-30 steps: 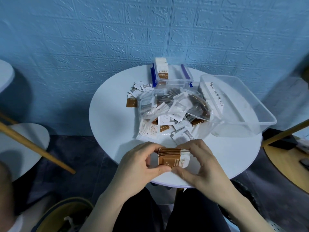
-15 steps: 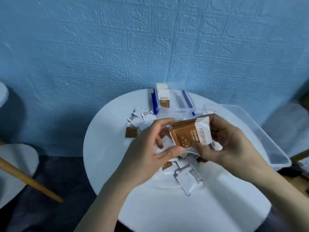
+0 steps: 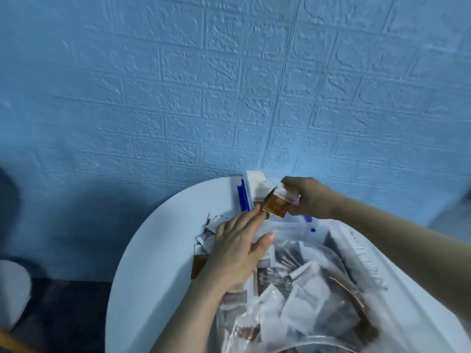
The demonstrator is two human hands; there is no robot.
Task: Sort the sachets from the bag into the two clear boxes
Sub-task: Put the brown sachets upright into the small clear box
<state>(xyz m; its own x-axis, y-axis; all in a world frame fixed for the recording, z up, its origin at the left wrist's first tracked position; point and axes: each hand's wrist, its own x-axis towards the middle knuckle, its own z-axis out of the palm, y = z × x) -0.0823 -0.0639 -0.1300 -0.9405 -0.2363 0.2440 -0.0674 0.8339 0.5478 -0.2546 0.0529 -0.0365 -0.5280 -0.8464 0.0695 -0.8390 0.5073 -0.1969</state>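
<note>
a: so what is the right hand (image 3: 309,200) doing up at the far edge of the round white table (image 3: 158,250)?

b: it is pinching a squared-up stack of brown-and-white paper sachets (image 3: 276,205), fingers curled round the white ends, and holding it right over the small clear plastic box with blue clips (image 3: 246,200). i judge it is lowering the stack in beside the sachets already standing there.

a: and the left hand (image 3: 235,250)?

b: it is lying flat with fingers nearly straight, gripping nothing, fingertips reaching to the box's near wall. probably it is steadying the box so it is not sliding as the stack goes in.

a: where is everything else sitting?

b: the crinkled clear plastic bag of mixed sachets (image 3: 300,289) is lying open in the middle of the table, towards the near edge. a few loose white and brown sachets (image 3: 207,225) are lying left of it, partly under the left hand. the large clear plastic box (image 3: 367,261) is standing along the right edge, and i cannot tell what is in it.
</note>
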